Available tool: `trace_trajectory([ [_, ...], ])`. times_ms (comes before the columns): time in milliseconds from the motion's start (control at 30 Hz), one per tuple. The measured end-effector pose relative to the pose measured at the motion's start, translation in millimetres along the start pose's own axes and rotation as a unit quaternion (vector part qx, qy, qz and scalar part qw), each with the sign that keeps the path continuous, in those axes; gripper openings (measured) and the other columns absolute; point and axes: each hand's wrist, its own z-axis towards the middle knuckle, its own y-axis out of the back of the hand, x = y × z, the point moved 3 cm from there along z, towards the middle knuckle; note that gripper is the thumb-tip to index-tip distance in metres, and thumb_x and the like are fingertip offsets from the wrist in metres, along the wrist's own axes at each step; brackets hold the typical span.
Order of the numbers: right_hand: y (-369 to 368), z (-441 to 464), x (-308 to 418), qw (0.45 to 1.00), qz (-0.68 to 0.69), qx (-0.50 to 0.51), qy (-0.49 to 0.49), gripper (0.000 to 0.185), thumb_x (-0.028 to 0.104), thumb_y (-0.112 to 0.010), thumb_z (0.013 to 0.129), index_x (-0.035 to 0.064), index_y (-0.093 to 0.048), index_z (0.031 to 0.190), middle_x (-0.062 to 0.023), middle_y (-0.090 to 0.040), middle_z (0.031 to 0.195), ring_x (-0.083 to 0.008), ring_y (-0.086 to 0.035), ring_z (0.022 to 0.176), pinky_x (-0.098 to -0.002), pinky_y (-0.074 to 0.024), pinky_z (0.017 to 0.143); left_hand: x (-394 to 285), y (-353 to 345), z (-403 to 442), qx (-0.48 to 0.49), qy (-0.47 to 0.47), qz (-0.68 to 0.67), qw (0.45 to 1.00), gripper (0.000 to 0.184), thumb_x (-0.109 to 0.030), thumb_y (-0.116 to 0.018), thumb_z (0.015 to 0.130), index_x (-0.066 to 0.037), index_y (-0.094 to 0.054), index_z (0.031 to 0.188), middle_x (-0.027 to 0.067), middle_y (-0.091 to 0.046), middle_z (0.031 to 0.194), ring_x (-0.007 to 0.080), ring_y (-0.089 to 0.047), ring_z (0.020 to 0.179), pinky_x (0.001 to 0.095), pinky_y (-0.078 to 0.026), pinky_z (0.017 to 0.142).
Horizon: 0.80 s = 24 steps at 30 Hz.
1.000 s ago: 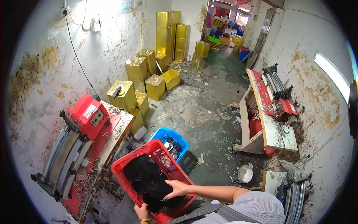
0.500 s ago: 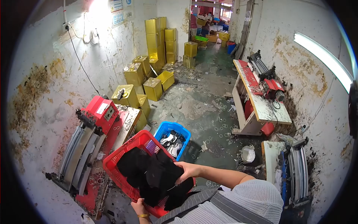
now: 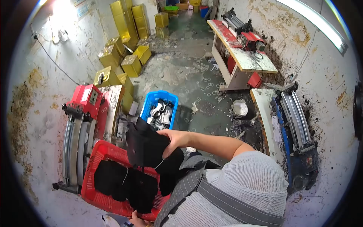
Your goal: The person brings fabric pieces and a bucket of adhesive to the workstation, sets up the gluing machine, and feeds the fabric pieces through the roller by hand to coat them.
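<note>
My right hand [image 3: 177, 140] is closed on a bundle of black fabric pieces [image 3: 145, 145], holding it above the right part of a red plastic basket [image 3: 99, 149]. A pale band runs down this bundle. More black fabric bundles [image 3: 111, 179] lie inside the basket, and one has a pale band around it. At the basket's near edge, my left hand [image 3: 138, 220] grips the rim, its fingers partly cut off by the bottom of the view.
Beyond stands a blue basket [image 3: 160, 94] with black and white pieces. Red machines [image 3: 85, 98] sit on benches left and right [image 3: 251, 39]. Gold tins [image 3: 132, 65] line the left wall. A white bucket [image 3: 240, 108] and scattered rings are on the floor.
My right hand has raised a black bundle up off the others in the red basket, uncovering the banded bundles beneath. The view has tilted down. My left hand stays at the basket's near edge.
</note>
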Motion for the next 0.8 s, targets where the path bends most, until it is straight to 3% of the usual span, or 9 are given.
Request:
trace_trajectory([
  [67, -6, 1, -4, 1.000, 0.001, -0.005, 0.021, 0.061, -0.007, -0.072, 0.060, -0.0004, -0.048, 0.116, -0.0054, -0.059, 0.104, -0.0118, -0.056, 0.093, -0.0283, -0.0477, 0.080, -14, 27, -21, 0.034, 0.224, 0.241, 0.944, 0.048, -0.047, -0.055, 0.075, -0.001, -0.056, 0.085, 0.0158, -0.059, 0.070, 0.0268, -0.053, 0.049, 0.0350, -0.043, 0.039],
  [100, -6, 2, -9, 1.000, -0.013, -0.004, 0.014, 0.060, -0.006, -0.073, 0.060, -0.0002, -0.048, 0.115, -0.0054, -0.060, 0.104, -0.0118, -0.057, 0.092, -0.0281, -0.0479, 0.079, 31, 44, -8, 0.074, 0.366, 0.070, 0.925, 0.053, -0.048, -0.057, 0.075, -0.002, -0.055, 0.100, 0.0161, -0.062, 0.085, 0.0280, -0.059, 0.066, 0.0386, -0.049, 0.052],
  [133, -7, 0, -15, 1.000, -0.021, -0.011, 0.007, 0.060, -0.005, -0.073, 0.060, 0.0001, -0.049, 0.115, -0.0054, -0.060, 0.103, -0.0118, -0.057, 0.091, -0.0278, -0.0480, 0.079, 101, 84, 46, 0.104, 0.176, 0.117, 0.972, 0.043, -0.035, -0.056, 0.074, 0.000, -0.055, 0.099, 0.0136, -0.061, 0.085, 0.0244, -0.057, 0.067, 0.0346, -0.047, 0.055],
  [200, -12, -2, -26, 0.999, -0.024, -0.040, -0.021, 0.054, 0.000, -0.076, 0.060, 0.0004, -0.053, 0.109, -0.0060, -0.063, 0.096, -0.0127, -0.059, 0.087, -0.0283, -0.0492, 0.077, 216, 156, 128, 0.044, -0.264, 0.286, 0.920, 0.026, -0.010, -0.055, 0.073, 0.003, -0.054, 0.096, 0.0088, -0.059, 0.085, 0.0172, -0.055, 0.070, 0.0267, -0.045, 0.062],
  [233, -17, -1, -35, 0.999, -0.018, -0.042, -0.017, 0.053, 0.001, -0.076, 0.060, 0.0000, -0.053, 0.108, -0.0064, -0.063, 0.095, -0.0127, -0.059, 0.086, -0.0282, -0.0495, 0.076, 251, 194, 167, 0.172, -0.159, 0.158, 0.959, 0.023, -0.019, -0.053, 0.079, -0.001, -0.062, 0.090, 0.0102, -0.062, 0.091, 0.0171, -0.057, 0.077, 0.0272, -0.045, 0.069],
  [300, -23, 4, -55, 0.999, 0.002, -0.051, -0.010, 0.052, 0.002, -0.076, 0.060, -0.0004, -0.053, 0.107, -0.0068, -0.063, 0.094, -0.0126, -0.059, 0.085, -0.0282, -0.0497, 0.075, 222, 185, 107, 0.105, 0.102, 0.141, 0.979, 0.023, -0.019, -0.054, 0.078, -0.001, -0.062, 0.091, 0.0099, -0.062, 0.091, 0.0175, -0.057, 0.077, 0.0278, -0.045, 0.069],
  [367, -34, 9, -78, 0.996, -0.027, -0.078, 0.034, 0.059, 0.011, -0.080, 0.054, -0.0038, -0.054, 0.104, -0.0104, -0.063, 0.095, -0.0164, -0.058, 0.089, -0.0296, -0.0475, 0.077, 176, 157, 72, 0.083, 0.169, 0.126, 0.974, 0.023, -0.018, -0.054, 0.077, -0.001, -0.061, 0.092, 0.0097, -0.061, 0.091, 0.0178, -0.057, 0.078, 0.0283, -0.045, 0.069],
  [667, -18, -7, -143, 0.952, -0.111, -0.275, 0.080, 0.095, 0.025, -0.082, 0.047, -0.0161, -0.038, 0.121, -0.0265, -0.044, 0.126, -0.0298, -0.042, 0.119, -0.0308, -0.0340, 0.099, 53, 56, 85, 0.127, 0.177, 0.127, 0.968, 0.027, -0.018, -0.057, 0.074, -0.001, -0.059, 0.095, 0.0088, -0.061, 0.091, 0.0194, -0.057, 0.079, 0.0308, -0.046, 0.070],
  [800, -6, -34, -148, 0.912, -0.118, -0.377, 0.112, 0.095, 0.033, -0.080, 0.047, -0.0141, -0.040, 0.119, -0.0268, -0.052, 0.114, -0.0326, -0.051, 0.108, -0.0340, -0.0405, 0.091, 0, 13, 105, 0.162, 0.148, 0.133, 0.967, 0.030, -0.017, -0.058, 0.072, -0.002, -0.059, 0.097, 0.0084, -0.061, 0.091, 0.0201, -0.058, 0.080, 0.0319, -0.046, 0.070],
])
